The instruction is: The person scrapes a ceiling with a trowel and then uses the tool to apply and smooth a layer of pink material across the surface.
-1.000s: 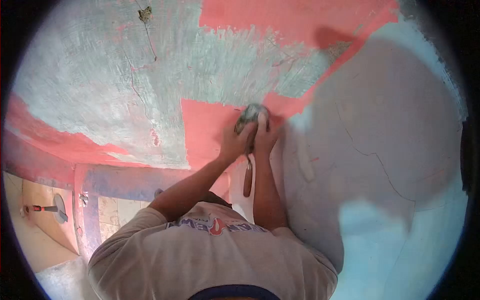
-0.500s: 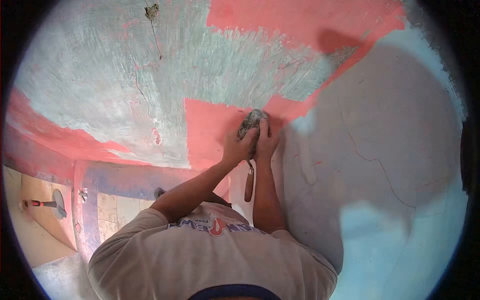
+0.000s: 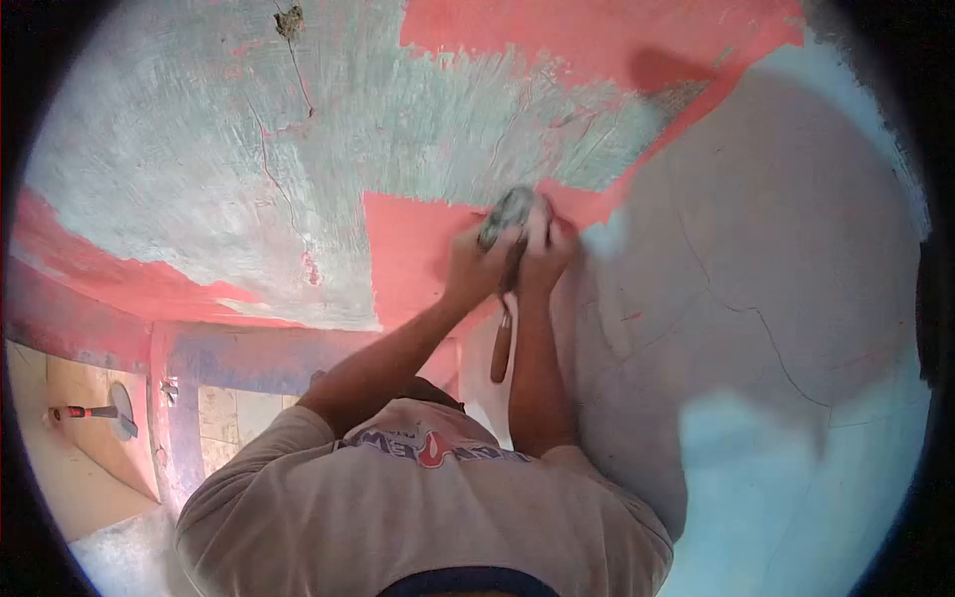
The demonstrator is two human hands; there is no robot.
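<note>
Both hands are up at a pink patch of wall, around a trowel. Its blade (image 3: pixel 509 221), smeared grey-white, points upward, and its brown wooden handle (image 3: pixel 500 348) hangs below the hands. My left hand (image 3: pixel 479 264) is closed on the left side of the blade, with the thumb across it. On the right side, my right hand (image 3: pixel 547 254) presses its fingers against the blade; these are partly blurred by motion. Whether there is other material between the fingers is hidden.
A scraped grey-green wall (image 3: pixel 199 149) with cracks and pink paint (image 3: pixel 557 25) spreads ahead. To the right stands a blue wall (image 3: pixel 746 497) with a long crack. A tool with a red and black handle (image 3: pixel 85 411) is at far left, near a grey disc (image 3: pixel 122 411).
Both hands and the trowel have shifted slightly up and right. The right hand's fingers have moved on the blade, and the handle has swung a little. The view has tilted slightly.
</note>
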